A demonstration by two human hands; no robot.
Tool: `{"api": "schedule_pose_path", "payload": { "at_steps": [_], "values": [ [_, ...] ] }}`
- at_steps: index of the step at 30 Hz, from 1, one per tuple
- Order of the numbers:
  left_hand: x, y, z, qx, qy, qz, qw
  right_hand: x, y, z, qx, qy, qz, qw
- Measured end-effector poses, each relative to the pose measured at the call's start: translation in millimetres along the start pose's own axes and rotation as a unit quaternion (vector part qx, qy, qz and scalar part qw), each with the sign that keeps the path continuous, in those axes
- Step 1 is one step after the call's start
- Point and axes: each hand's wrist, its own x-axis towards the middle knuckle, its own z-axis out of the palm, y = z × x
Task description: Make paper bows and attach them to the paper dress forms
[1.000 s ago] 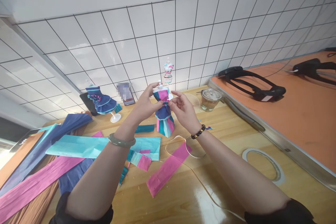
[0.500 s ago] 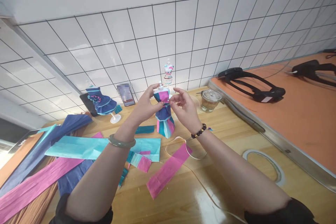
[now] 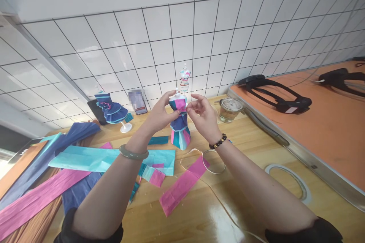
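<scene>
A small dress form (image 3: 179,124) stands upright on the table, clad in a pink, teal and navy paper dress with a striped flared skirt. My left hand (image 3: 162,115) is closed around its upper left side, the thumb pressed to the waist. At the right of the waist, my right hand (image 3: 202,115) has thumb and forefinger pinched together; what they hold is too small to make out. Behind stands another miniature dress form (image 3: 185,79) with a white and pink top. A third dress form (image 3: 110,108) in a navy ruffled dress leans at the left.
Crepe paper strips in turquoise (image 3: 85,158), pink (image 3: 185,186) and navy (image 3: 81,133) lie across the wooden table. A cord (image 3: 216,191) loops in front. To the right are a glass (image 3: 230,110), a tape roll (image 3: 303,188) and black headsets (image 3: 276,93) on an orange surface.
My right hand's fingertips have drawn slightly right, away from the dress form's waist. My left hand keeps its hold. The whole view has shifted a little.
</scene>
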Motion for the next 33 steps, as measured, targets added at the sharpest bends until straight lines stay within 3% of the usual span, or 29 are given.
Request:
{"api": "schedule_pose_path", "payload": {
  "at_steps": [6, 25, 33],
  "values": [
    [0, 0, 0.4, -0.002, -0.003, 0.000, 1.000, -1, -2, 1, -0.023, -0.011, 0.008, 1.000],
    [1, -1, 1.2, -0.001, -0.003, -0.003, 1.000, -5, 1, 5, -0.107, 0.022, -0.101, 0.989],
    [1, -1, 0.8, -0.008, -0.003, 0.004, 1.000, -6, 12, -2, 0.075, 0.049, -0.001, 0.996]
  ]
}}
